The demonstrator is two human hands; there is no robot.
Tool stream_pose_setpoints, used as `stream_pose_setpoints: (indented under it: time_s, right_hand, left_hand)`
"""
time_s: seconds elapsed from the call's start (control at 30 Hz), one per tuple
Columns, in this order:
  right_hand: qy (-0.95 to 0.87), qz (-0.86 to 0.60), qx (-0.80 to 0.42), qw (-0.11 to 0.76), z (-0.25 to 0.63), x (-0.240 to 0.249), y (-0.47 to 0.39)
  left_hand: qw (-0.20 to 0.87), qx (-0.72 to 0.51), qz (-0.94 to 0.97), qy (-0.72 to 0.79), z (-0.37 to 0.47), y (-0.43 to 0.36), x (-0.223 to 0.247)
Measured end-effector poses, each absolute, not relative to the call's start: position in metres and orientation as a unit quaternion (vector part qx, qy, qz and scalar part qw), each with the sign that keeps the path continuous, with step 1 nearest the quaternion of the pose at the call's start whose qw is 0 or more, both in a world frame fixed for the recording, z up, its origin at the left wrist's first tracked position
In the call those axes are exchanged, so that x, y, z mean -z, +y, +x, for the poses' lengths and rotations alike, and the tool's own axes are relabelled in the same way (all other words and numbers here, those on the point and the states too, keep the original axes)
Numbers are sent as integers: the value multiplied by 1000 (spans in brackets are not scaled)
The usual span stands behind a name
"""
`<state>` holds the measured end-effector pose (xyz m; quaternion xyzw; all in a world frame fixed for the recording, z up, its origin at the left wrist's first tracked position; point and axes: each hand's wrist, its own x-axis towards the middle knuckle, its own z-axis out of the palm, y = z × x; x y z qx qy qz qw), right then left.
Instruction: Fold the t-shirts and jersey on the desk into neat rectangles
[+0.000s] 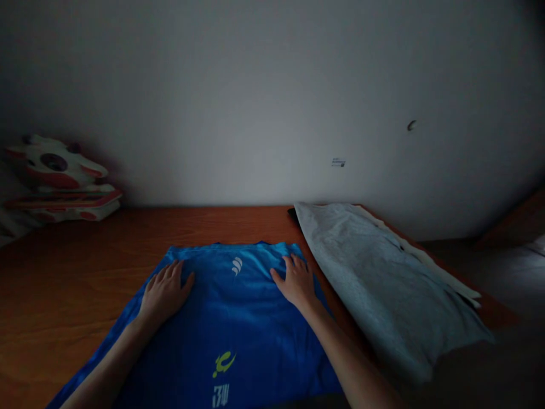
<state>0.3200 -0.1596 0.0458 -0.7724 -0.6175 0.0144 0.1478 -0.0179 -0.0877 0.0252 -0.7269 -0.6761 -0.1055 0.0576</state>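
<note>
Closest in, a yellow-green emblem (223,363) on the blue garment (247,329), which lies on the wooden tabletop (55,295), right under both palms. Left grip (162,292) on its left side, right grip (298,283) on its right — both with fingers spread, a white mark (237,266) between them. The garment's far edge sits just beyond — grey cloth (370,272) to the right, cow-like toy (79,162) farther left, then wall (230,102).

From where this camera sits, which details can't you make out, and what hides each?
All in the head view:
Blue garment: lower left corner cut off by the picture's bottom edge.
Fabric beneath the left hand and right hand: hidden by them.
Wall label: print too small to read.
Black item: partly covered by the gray cloth.
</note>
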Motion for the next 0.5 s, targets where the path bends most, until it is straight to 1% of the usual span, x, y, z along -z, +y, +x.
stream_pose_setpoints:
  time_s: [0.13, 0.27, 0.37, 0.5]
  right_hand:
    - [-603, -789, -26, 115, 333, -70, -149]
    - [-636, -763, -76, 90, 340, -81, -138]
    - [-639, -760, -78, 92, 343, -82, -146]
    - [-632, -764, -55, 117, 356, -98, -176]
  left_hand:
    - [44, 36, -718, -694, -15, -62, -55]
    - [-45, -17, -731, -681, -10, -30, -77]
    - [-48, -6, -736, -676, -2, -17, -80]
    - [-46, 62, -741, -667, 20, 0, -85]
